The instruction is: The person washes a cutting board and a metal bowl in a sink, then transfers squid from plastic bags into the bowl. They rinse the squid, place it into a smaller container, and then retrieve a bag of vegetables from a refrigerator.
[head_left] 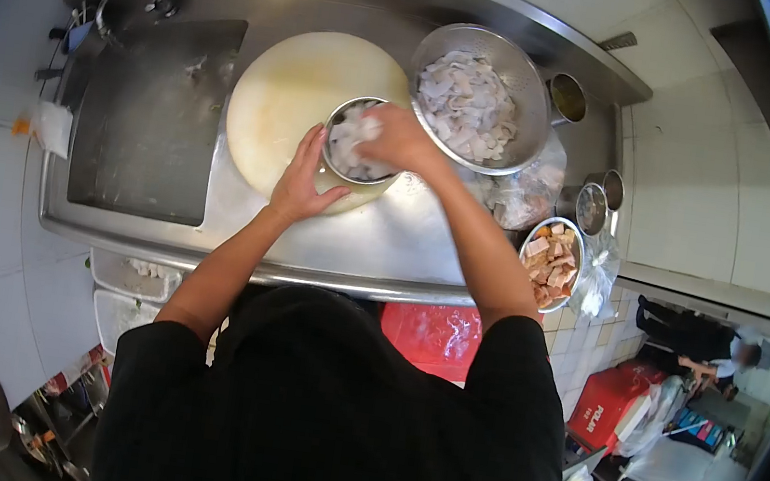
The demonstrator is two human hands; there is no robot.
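A round metal bowl [355,177] of pale white pieces [350,137], which look like sliced raw fish or squid, sits on the thick round cutting board [320,67]. My left hand [296,182] cups the bowl's near left side, fingers along the rim and thumb spread round the front. Reaching in from the right, my right hand [402,141] is over the bowl among the pieces; its fingers are smeared by motion and partly hidden. Beside the board, a large perforated colander [531,77] holds more of the same pale slices [466,105].
A sink basin [145,141] with a faucet lies left. On the right are metal cups [592,207], a plastic bag [536,187] and a bowl of pinkish-brown chunks [549,262]. A red container [431,336] sits below the counter edge. Another person [697,345] is far right.
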